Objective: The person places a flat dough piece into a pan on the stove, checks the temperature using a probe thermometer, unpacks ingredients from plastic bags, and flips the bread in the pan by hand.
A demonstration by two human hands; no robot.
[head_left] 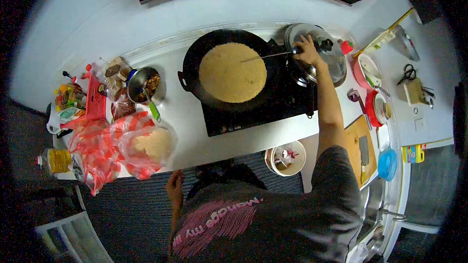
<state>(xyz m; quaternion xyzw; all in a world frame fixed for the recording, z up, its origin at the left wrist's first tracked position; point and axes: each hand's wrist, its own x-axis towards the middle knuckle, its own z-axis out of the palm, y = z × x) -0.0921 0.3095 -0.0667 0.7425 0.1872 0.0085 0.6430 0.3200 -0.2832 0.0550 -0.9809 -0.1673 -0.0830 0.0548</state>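
Note:
My right hand (307, 52) reaches over the stove with its fingers closed on a thin stick-like utensil (263, 58). The far end of that utensil rests in a pale, grainy tan layer (233, 73) inside a large black wok (191, 58). Under and beside the hand is a lidded steel pot, its glass lid (334, 63) topped by a black knob. My left hand (175, 185) hangs low by the counter's front edge, near a clear plastic bag of tan crumbs (151, 145). Its fingers are too dim to make out.
To the left are red-and-white plastic bags (95, 146), a red basket (96, 98), an oil bottle (58, 160) and a small steel pot (161, 84) with a green-handled utensil. Rightward lie a cutting board (352, 141) with a cleaver (364, 150) and a blue bowl (387, 164). A white bucket (301, 165) stands below.

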